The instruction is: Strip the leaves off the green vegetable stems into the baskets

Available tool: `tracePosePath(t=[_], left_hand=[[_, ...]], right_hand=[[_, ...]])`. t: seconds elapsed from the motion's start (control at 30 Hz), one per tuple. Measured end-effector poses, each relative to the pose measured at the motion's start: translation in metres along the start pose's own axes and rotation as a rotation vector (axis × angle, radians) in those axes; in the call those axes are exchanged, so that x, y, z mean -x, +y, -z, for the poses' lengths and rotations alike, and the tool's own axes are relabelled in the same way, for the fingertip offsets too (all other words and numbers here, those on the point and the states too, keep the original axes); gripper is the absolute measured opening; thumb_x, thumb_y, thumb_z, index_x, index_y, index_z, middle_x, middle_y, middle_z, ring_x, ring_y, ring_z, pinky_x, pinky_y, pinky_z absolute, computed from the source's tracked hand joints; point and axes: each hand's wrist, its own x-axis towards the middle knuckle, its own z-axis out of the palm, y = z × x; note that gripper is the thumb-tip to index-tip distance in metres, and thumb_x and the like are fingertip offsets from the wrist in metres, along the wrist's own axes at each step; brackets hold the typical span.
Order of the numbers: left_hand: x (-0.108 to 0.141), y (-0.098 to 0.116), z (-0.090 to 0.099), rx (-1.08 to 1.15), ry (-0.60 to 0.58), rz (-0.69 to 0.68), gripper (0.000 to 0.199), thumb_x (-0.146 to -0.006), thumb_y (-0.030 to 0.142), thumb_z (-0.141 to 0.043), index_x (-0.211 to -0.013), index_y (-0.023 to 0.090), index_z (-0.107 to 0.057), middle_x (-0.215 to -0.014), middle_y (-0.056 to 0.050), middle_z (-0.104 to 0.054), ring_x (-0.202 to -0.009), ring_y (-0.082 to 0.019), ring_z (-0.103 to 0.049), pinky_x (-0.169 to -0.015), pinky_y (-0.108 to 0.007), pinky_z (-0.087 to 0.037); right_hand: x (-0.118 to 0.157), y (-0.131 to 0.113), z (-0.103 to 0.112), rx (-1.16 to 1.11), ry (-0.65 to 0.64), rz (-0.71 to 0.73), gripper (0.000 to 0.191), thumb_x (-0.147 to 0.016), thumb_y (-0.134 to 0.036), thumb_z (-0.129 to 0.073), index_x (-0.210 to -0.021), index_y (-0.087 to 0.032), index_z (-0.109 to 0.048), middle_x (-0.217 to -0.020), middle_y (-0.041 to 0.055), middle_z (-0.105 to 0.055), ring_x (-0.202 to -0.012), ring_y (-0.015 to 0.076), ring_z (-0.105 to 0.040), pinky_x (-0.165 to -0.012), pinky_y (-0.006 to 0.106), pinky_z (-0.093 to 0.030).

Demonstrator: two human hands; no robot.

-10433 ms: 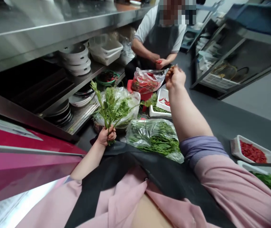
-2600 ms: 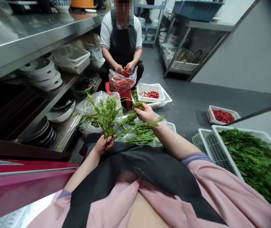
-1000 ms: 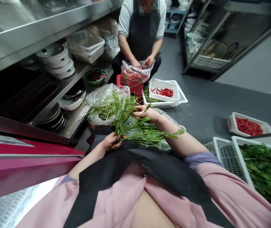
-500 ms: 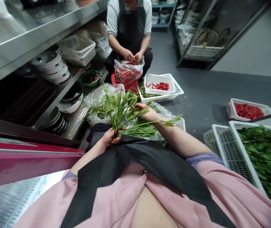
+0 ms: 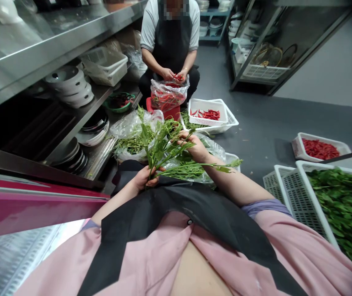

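Left hand (image 5: 146, 179): narrow grip, fingers curled closed around the lower end of a bunch of leafy green stems (image 5: 160, 146), low over a black apron (image 5: 176, 207).

Right hand (image 5: 196, 149): also narrow, fingers bent over the upper part of the same bunch, just beyond the left hand.

Stems: thin, pale and pliant, tilted up between the 2 hands, with soft, narrow leaves fanned at the top; 1 long stem running out over the right forearm.

Plastic bags: 2 clear, crinkled bags of thin green stems, 1 (image 5: 134, 128) just beyond the left hand, the other (image 5: 216, 151) just beyond the right hand.

Chillies: glossy, slender red chillies (image 5: 208, 114) in a white perforated basket (image 5: 198, 106), nested on a wider white tray (image 5: 228, 125); more chillies (image 5: 319, 149) heaped in a white tray (image 5: 299, 146) on the grey floor (image 5: 262, 123).

Crate: white lattice plastic crate (image 5: 302, 197), piled with dark green leaves (image 5: 345, 209), near the right elbow.

Co-worker: a seated person (image 5: 171, 41) in a black apron, both hands on red chillies above a clear bag of chillies (image 5: 166, 98), well apart from the left and right hands.

Shelving: brushed steel shelves (image 5: 40, 45) with stacked white bowls (image 5: 67, 84) and a green basin (image 5: 118, 102).
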Motion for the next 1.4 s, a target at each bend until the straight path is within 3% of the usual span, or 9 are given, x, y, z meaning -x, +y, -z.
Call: tracePosePath(t=[0.2,0.4,0.53,0.6,0.67,0.8,0.97,1.1,1.4], left_hand=[[0.0,-0.001,0.003,-0.017,0.027,0.027,0.053,-0.076,0.057,-0.066,-0.101,0.01,-0.063,-0.035,0.01,-0.036,-0.026,-0.004,-0.021,-0.032,-0.016,-0.018],[0.002,-0.005,0.005,0.01,0.025,0.038,0.051,-0.078,0.055,-0.065,-0.103,0.01,-0.063,-0.035,0.01,-0.036,-0.026,-0.004,-0.02,-0.031,-0.016,-0.017],[0.003,-0.005,0.004,0.043,-0.009,0.02,0.049,-0.078,0.054,-0.065,-0.1,0.01,-0.065,-0.034,0.01,-0.035,-0.025,-0.004,-0.02,-0.031,-0.016,-0.018],[0.003,-0.005,0.004,0.047,-0.028,0.022,0.048,-0.078,0.054,-0.065,-0.099,0.011,-0.066,-0.033,0.01,-0.034,-0.024,-0.004,-0.02,-0.03,-0.016,-0.018],[0.003,-0.005,0.005,0.051,-0.038,0.022,0.047,-0.079,0.054,-0.065,-0.099,0.012,-0.066,-0.033,0.01,-0.034,-0.024,-0.004,-0.019,-0.03,-0.015,-0.018],[0.003,-0.007,0.006,0.078,-0.06,0.022,0.046,-0.08,0.054,-0.064,-0.101,0.013,-0.066,-0.034,0.01,-0.033,-0.024,-0.004,-0.019,-0.03,-0.015,-0.019],[0.003,-0.008,0.008,0.12,-0.047,0.046,0.045,-0.079,0.054,-0.064,-0.099,0.014,-0.067,-0.032,0.01,-0.031,-0.024,-0.004,-0.016,-0.03,-0.015,-0.018],[0.005,-0.008,0.01,0.107,-0.04,0.063,0.047,-0.078,0.056,-0.063,-0.098,0.014,-0.067,-0.032,0.01,-0.03,-0.024,-0.004,-0.016,-0.03,-0.015,-0.016],[0.007,0.012,-0.011,-0.335,0.135,0.086,0.063,-0.076,0.062,-0.062,-0.103,0.005,-0.067,-0.041,0.006,-0.039,-0.032,-0.004,-0.026,-0.036,-0.018,-0.014]], right_hand=[[-0.003,-0.008,0.004,0.08,0.021,-0.058,0.036,-0.068,-0.046,-0.071,-0.087,-0.018,-0.059,-0.081,0.0027,-0.06,-0.076,0.0161,-0.053,-0.077,0.03,-0.045],[0.0,0.006,-0.002,0.429,0.039,0.145,0.016,-0.072,-0.034,-0.064,-0.075,-0.02,-0.056,-0.08,0.0066,-0.059,-0.085,0.0219,-0.054,-0.088,0.038,-0.043],[-0.008,0.014,0.008,0.385,0.276,0.093,0.018,-0.073,-0.034,-0.064,-0.073,-0.021,-0.051,-0.077,0.0047,-0.057,-0.078,0.0192,-0.053,-0.082,0.036,-0.045],[-0.017,0.016,0.025,0.218,0.463,0.013,0.022,-0.073,-0.036,-0.065,-0.074,-0.021,-0.048,-0.074,0.0023,-0.055,-0.073,0.0164,-0.052,-0.074,0.033,-0.046],[-0.027,0.018,0.045,-0.004,0.551,-0.081,0.028,-0.07,-0.037,-0.068,-0.073,-0.022,-0.045,-0.072,0.0001,-0.054,-0.067,0.0137,-0.051,-0.066,0.029,-0.046],[-0.033,0.016,0.061,-0.305,0.356,-0.218,0.038,-0.06,-0.037,-0.076,-0.077,-0.021,-0.045,-0.079,0.0001,-0.061,-0.064,0.0104,-0.053,-0.058,0.025,-0.044],[-0.025,0.0,0.036,-0.307,0.141,-0.263,0.041,-0.059,-0.033,-0.074,-0.094,-0.019,-0.059,-0.084,0.0017,-0.065,-0.063,0.0111,-0.055,-0.052,0.023,-0.041],[-0.026,-0.011,0.025,-0.289,-0.01,-0.298,0.038,-0.059,-0.026,-0.07,-0.094,-0.014,-0.064,-0.074,0.0004,-0.062,-0.056,0.0078,-0.049,-0.048,0.021,-0.038],[-0.027,-0.019,0.021,-0.305,-0.119,-0.431,0.036,-0.06,-0.033,-0.076,-0.086,-0.012,-0.061,-0.055,-0.005,-0.049,-0.042,0.0035,-0.033,-0.037,0.019,-0.021]])
